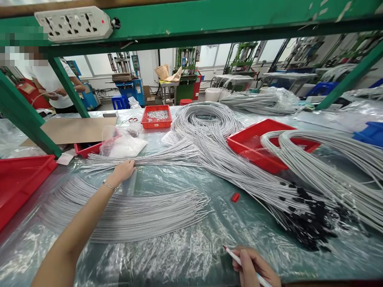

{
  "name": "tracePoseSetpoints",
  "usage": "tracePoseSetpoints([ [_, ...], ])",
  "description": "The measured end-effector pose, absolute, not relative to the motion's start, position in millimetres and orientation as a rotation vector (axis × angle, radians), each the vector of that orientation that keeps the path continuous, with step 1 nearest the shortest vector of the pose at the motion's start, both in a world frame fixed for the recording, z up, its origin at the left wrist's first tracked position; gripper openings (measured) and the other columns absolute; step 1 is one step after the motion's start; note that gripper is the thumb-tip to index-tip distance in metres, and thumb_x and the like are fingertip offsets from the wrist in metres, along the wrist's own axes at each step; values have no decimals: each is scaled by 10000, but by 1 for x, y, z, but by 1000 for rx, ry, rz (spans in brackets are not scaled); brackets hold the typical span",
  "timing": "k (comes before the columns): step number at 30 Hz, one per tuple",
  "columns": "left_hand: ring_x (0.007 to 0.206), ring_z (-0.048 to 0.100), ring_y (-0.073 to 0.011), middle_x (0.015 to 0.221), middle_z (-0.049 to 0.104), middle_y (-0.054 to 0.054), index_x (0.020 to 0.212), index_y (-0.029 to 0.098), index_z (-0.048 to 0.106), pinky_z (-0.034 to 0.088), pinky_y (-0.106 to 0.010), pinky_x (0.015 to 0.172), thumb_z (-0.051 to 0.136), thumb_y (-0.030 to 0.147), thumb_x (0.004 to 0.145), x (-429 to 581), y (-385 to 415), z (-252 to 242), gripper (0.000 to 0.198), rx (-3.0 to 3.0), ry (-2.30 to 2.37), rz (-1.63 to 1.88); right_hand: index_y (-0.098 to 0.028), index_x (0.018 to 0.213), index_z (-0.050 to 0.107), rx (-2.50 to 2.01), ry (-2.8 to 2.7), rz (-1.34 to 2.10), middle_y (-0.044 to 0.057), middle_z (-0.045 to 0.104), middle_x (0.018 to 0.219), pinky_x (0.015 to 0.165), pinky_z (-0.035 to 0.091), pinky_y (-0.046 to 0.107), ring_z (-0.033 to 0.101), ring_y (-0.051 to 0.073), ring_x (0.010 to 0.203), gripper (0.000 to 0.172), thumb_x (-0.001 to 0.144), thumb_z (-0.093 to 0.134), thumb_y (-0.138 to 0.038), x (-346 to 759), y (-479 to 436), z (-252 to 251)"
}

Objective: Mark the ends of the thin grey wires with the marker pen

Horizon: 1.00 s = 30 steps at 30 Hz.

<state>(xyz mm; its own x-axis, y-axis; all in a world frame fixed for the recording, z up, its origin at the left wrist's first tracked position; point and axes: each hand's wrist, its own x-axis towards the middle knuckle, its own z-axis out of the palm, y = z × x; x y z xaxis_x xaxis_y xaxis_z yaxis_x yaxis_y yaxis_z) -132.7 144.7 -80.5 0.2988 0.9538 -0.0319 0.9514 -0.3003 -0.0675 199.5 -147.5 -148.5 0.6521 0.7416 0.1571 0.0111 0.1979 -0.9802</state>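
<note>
Pointing forward-left, slim white red-tipped pen held in right hand, left hand at sideways-running thin grey cables, grip unclear.

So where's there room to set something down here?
Bare table shows between the fanned wires and the right hand, and between those wires and the black-tipped bundle, around the small red piece. The right side is crowded with looped wires and a red tray.

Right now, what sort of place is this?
Probably a cable workshop or small factory: many thin grey cables lie across a workbench covered in clear plastic, a shallow red plastic tray holds small silvery pieces, and tall green metal machines stand behind.
</note>
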Motion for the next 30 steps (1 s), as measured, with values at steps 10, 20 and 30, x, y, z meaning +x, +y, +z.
tracePoseSetpoints([
  [10,896,569,-188,1001,599,-55,1002,189,562,449,-277,781,472,472,894,-85,69,-81,316,-3141,-1460,156,-154,616,659,-1255,-753,670,11,525,509,422,416,215,480,114,452,318,804,634,-409,207,-152,-157],
  [20,637,506,-159,718,578,-29,781,176,549,353,-265,612,405,443,913,-78,62,-70,330,-3337,-1485,63,-164,654,658,-1206,-738,725,-6,532,531,456,396,200,475,98,487,275,815,643,-386,208,-153,-158],
  [30,623,467,-127,693,534,-17,745,147,554,383,-238,613,308,566,916,-81,67,-68,515,-3544,-1586,18,-215,899,651,-1064,-498,988,-36,538,444,383,352,173,432,82,382,368,857,514,-555,206,-148,-134],
])
